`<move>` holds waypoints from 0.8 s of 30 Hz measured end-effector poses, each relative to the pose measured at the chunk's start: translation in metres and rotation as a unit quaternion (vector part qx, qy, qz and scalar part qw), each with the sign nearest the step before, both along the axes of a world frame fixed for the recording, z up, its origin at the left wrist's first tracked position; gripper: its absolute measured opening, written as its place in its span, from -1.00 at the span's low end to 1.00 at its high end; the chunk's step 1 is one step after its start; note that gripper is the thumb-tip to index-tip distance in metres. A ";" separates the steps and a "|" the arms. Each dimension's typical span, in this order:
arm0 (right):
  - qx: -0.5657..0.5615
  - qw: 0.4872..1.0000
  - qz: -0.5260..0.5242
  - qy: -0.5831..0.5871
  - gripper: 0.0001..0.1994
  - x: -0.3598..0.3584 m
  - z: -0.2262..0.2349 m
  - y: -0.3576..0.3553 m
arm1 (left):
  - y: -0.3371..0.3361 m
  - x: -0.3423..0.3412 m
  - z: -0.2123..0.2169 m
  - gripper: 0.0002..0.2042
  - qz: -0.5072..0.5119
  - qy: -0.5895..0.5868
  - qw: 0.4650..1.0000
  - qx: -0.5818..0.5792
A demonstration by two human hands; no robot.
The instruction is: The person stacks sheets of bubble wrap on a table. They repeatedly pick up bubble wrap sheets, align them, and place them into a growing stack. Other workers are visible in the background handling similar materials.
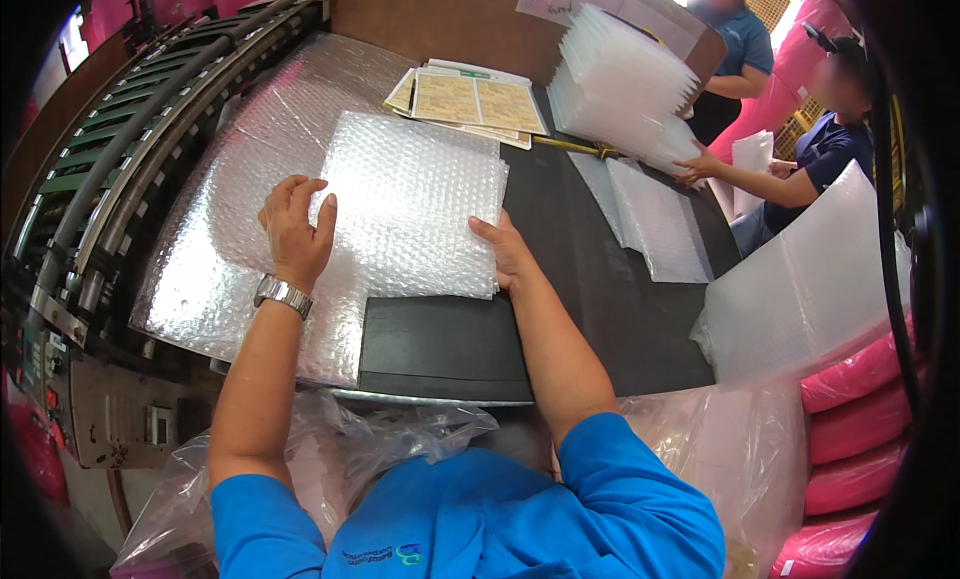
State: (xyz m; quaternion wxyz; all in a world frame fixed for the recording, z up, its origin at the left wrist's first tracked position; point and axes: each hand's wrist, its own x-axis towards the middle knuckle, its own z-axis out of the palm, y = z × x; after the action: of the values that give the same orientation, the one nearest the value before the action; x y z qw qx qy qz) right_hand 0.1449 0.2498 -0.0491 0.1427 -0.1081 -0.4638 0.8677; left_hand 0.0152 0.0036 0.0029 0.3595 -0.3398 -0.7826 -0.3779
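Note:
A stack of square bubble wrap sheets (415, 204) lies on the dark table in front of me. My right hand (505, 247) holds its right edge, thumb on top and fingers out of sight beneath. At the stack's left side is my left hand (298, 224), thumb spread from the loosely curled fingers, with nothing visible in it. Whether it touches the sheets I cannot tell. Under it spreads a larger shiny sheet of bubble wrap (215, 269), running back toward the roller machine.
A roller machine (120, 129) flanks the table's left side. Printed paper sheets (475, 97) lie at the back. On the right are a tall pile of bubble wrap pouches (620, 79), loose pouches (665, 224) and a larger sheet (815, 279). Two people stand beyond; one touches the pile.

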 end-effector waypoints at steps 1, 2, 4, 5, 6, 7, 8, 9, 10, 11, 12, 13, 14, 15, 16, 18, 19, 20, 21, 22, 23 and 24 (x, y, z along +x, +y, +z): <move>-0.001 1.000 0.001 -0.001 -0.33 0.000 -0.003 0.002 | 0.000 -0.001 -0.001 -0.79 0.007 -0.002 1.000 0.006; -0.002 1.000 0.005 0.000 -0.33 -0.001 -0.003 0.002 | -0.001 -0.003 -0.001 -0.78 0.010 -0.007 1.000 0.012; -0.006 1.000 0.002 -0.004 -0.33 0.001 -0.001 0.002 | 0.000 -0.005 -0.001 -0.76 0.016 -0.018 0.999 0.024; -0.008 1.000 0.002 -0.005 -0.33 0.002 0.000 0.001 | -0.001 -0.005 -0.002 -0.76 0.018 -0.015 0.999 0.025; -0.003 1.000 -0.004 -0.010 -0.33 0.001 0.002 0.000 | -0.001 -0.006 -0.002 -0.75 0.019 -0.013 0.999 0.025; -0.002 1.000 -0.011 -0.019 -0.33 0.002 0.003 -0.002 | -0.002 -0.006 -0.002 -0.75 0.021 -0.011 0.999 0.026; -0.001 0.999 -0.018 -0.027 -0.34 0.003 0.006 -0.003 | -0.002 -0.005 0.000 -0.74 0.022 -0.005 0.999 0.030; 0.000 0.999 -0.026 -0.035 -0.34 0.003 0.008 -0.005 | -0.002 -0.004 0.000 -0.74 0.026 -0.003 0.999 0.036; 0.002 0.999 -0.027 -0.038 -0.34 0.004 0.011 -0.007 | -0.002 -0.004 0.000 -0.74 0.029 0.000 0.999 0.042; 0.003 0.999 -0.028 -0.036 -0.34 0.004 0.010 -0.006 | -0.002 -0.004 0.000 -0.74 0.032 0.002 0.998 0.047; 0.004 0.999 -0.028 -0.033 -0.34 0.004 0.009 -0.005 | -0.002 -0.005 0.000 -0.74 0.031 0.013 0.998 0.051; 0.004 0.999 -0.028 -0.031 -0.33 0.004 0.008 -0.005 | -0.002 -0.005 0.000 -0.74 0.027 0.013 0.998 0.053; 0.007 0.999 -0.028 -0.033 -0.32 0.004 0.009 -0.006 | -0.003 -0.005 0.000 -0.74 0.023 0.012 0.998 0.055; 0.008 0.999 -0.027 -0.030 -0.32 0.004 0.008 -0.006 | -0.003 -0.004 0.000 -0.74 0.019 0.011 0.998 0.056; 0.009 0.999 -0.026 -0.028 -0.33 0.004 0.008 -0.006 | -0.003 -0.004 0.000 -0.75 0.019 0.015 0.998 0.056; 0.012 0.999 -0.024 -0.026 -0.33 0.003 0.005 -0.004 | -0.003 -0.004 0.001 -0.75 0.019 0.017 0.998 0.060; 0.014 0.999 -0.022 -0.026 -0.33 0.003 0.003 -0.003 | -0.003 -0.003 0.002 -0.75 0.019 0.017 0.998 0.062; 0.015 0.999 -0.020 -0.026 -0.33 0.002 0.002 -0.003 | -0.003 -0.003 0.002 -0.75 0.021 0.016 0.998 0.061; 0.020 0.999 -0.022 -0.027 -0.34 0.002 0.002 -0.003 | -0.004 -0.002 0.003 -0.75 0.023 0.010 0.998 0.060; 0.025 0.999 -0.024 -0.028 -0.35 0.001 0.002 -0.004 | -0.004 0.000 0.004 -0.75 0.025 0.005 0.998 0.059; 0.029 0.999 -0.027 -0.030 -0.36 0.002 0.001 -0.004 | -0.005 0.001 0.005 -0.76 0.026 -0.002 0.998 0.057; 0.024 0.999 -0.024 -0.027 -0.35 0.002 0.001 -0.004 | -0.005 0.000 0.005 -0.75 0.027 0.003 0.998 0.056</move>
State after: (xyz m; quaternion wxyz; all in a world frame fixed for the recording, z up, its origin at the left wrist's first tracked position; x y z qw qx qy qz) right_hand 0.1466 0.2458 -0.0479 0.1534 -0.1390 -0.4852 0.8496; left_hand 0.0153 -0.0019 0.0080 0.3902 -0.2990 -0.7681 -0.4103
